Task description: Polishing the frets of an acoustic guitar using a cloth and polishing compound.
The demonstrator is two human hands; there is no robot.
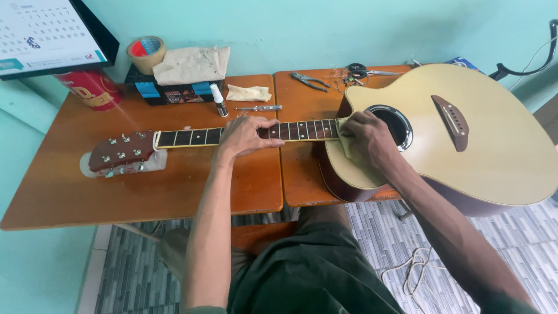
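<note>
I see the left hand (247,135) flat on the guitar neck (244,134), fingers spread; right hand (367,137) clamps a yellow cloth (347,148) by the soundhole. Red can (93,90) and tape roll (146,53) sit back-left.

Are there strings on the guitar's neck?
No: the fretboard shows bare frets beside the left hand, with no strings running to the headstock.

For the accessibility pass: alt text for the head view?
An acoustic guitar lies flat across two wooden tables; the left hand rests on its neck and the right hand presses a pale cloth by the soundhole. Pliers, a screwdriver, a small bottle and tape sit behind.
</note>
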